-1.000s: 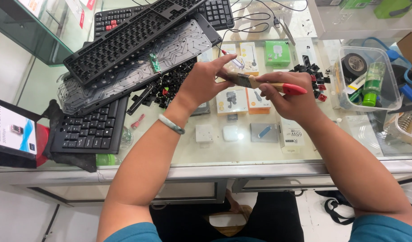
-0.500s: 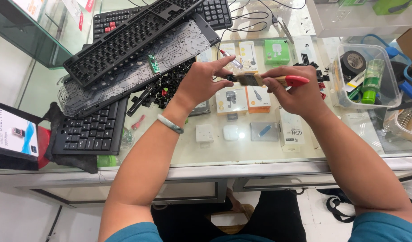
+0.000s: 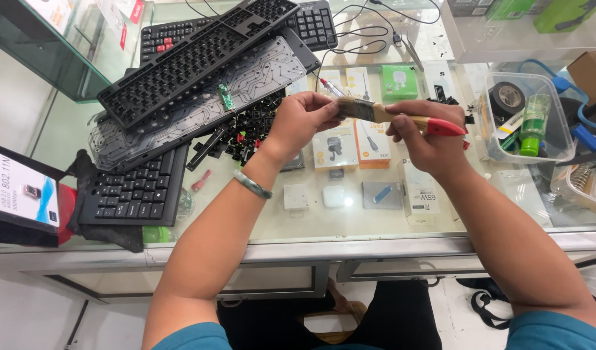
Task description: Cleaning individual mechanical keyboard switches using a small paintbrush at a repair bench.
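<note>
My right hand grips a paintbrush by its wooden, red-tipped handle, held level above the glass counter. My left hand pinches the bristle end of the same brush; whether something small sits in its fingers is hidden. A green bangle circles my left wrist. Just left of my left hand lies a pile of loose black keycaps. Beyond it, a dismantled black keyboard frame rests on a clear circuit membrane sheet.
A black keyboard lies at the counter's left, another at the back with cables. A clear plastic tub with tape and a green bottle stands at the right. Small boxed goods show under the glass. A boxed device sits far left.
Both hands with the brush have shifted slightly toward me and lower in view; the brush now lies more level. The left hand's fingers stay on the bristles.
</note>
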